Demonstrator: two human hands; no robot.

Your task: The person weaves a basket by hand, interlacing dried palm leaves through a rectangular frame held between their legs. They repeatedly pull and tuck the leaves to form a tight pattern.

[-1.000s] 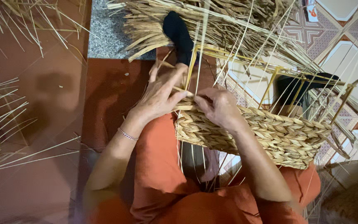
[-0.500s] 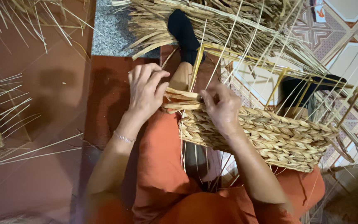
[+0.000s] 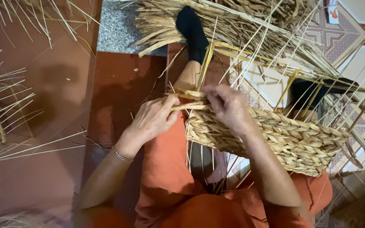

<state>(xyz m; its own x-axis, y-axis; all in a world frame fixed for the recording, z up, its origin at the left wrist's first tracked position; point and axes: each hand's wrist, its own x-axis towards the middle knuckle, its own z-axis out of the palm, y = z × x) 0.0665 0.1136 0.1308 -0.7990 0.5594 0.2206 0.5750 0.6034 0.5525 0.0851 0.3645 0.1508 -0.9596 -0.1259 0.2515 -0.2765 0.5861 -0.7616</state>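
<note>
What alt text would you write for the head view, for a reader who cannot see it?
Two hands, left hand and right hand, pinch a flat straw strand at the corner of a half-woven basket on the person's lap. Loose straw lies piled on the floor ahead.

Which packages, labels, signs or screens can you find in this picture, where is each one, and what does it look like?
Small flat package or card: top right, lying on the patterned tiled floor, partly behind dried straw stalks; roughly rectangular, red, white and blue.
No signs or screens show.
</note>
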